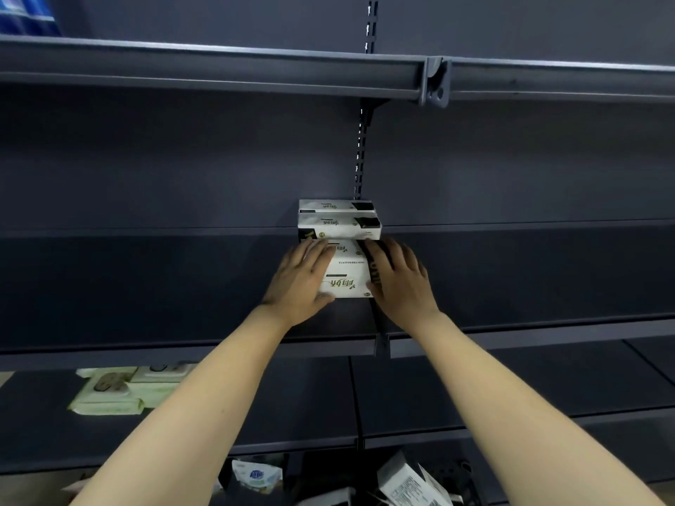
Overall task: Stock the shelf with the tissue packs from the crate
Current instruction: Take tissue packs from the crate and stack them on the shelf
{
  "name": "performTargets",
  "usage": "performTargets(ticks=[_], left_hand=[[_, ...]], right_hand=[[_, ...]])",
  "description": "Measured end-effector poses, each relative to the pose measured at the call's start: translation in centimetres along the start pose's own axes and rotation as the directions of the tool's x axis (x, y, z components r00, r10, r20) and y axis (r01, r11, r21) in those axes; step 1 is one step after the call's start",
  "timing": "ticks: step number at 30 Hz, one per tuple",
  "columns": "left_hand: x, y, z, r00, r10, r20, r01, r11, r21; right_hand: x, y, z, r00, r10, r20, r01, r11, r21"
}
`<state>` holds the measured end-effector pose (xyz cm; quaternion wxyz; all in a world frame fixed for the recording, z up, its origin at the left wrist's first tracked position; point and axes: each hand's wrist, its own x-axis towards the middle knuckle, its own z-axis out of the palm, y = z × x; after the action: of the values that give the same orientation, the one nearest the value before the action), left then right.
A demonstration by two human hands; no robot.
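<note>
here, left hand [299, 283] and right hand [398, 283] flank white tissue pack [345, 272] on middle shelf [146, 286], fingers nearly straight against its sides, squaring it before two stacked packs [338, 222] behind.

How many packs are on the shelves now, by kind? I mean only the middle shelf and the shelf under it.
White tissue packs, middle shelf: 3 (rear stack of two, one between both hands)
Pale green wipe packs, lower shelf: about 3; overlapping, hard to separate
Total: about 6
</note>
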<state>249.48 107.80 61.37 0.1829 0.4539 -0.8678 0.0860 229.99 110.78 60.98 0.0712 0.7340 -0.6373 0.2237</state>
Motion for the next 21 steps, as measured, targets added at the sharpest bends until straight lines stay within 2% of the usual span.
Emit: performTargets(ticks=[3,8,13,17,21], left_hand=[[0.4,0.3,0.3,0.999,-0.044,0.005,0.044,0.997,-0.065],[0.5,0.1,0.7,0.998,-0.053,-0.029,0.051,0.996,-0.079],[-0.6,0.2,1.2,0.995,-0.058,-0.081,0.048,0.992,-0.118],[-1.5,0.2,1.7,0.988,-0.075,-0.138,0.053,0.986,-0.156],[-2.2,-0.4,1.0,0.974,-0.171,-0.151,0.133,0.963,-0.234]], right_hand=[[-1.0,0.3,1.3,0.978,0.207,0.035,-0.209,0.954,0.216],[-1.1,0.0,2.0,0.974,0.228,0.008,-0.216,0.914,0.344],[-0.8,0.5,2.6,0.935,0.346,0.078,-0.349,0.860,0.373],[-0.4,0.5,2.5,0.923,0.339,0.182,-0.384,0.842,0.378],[0.7,-0.1,1.1,0.954,0.263,0.146,-0.300,0.796,0.526]])
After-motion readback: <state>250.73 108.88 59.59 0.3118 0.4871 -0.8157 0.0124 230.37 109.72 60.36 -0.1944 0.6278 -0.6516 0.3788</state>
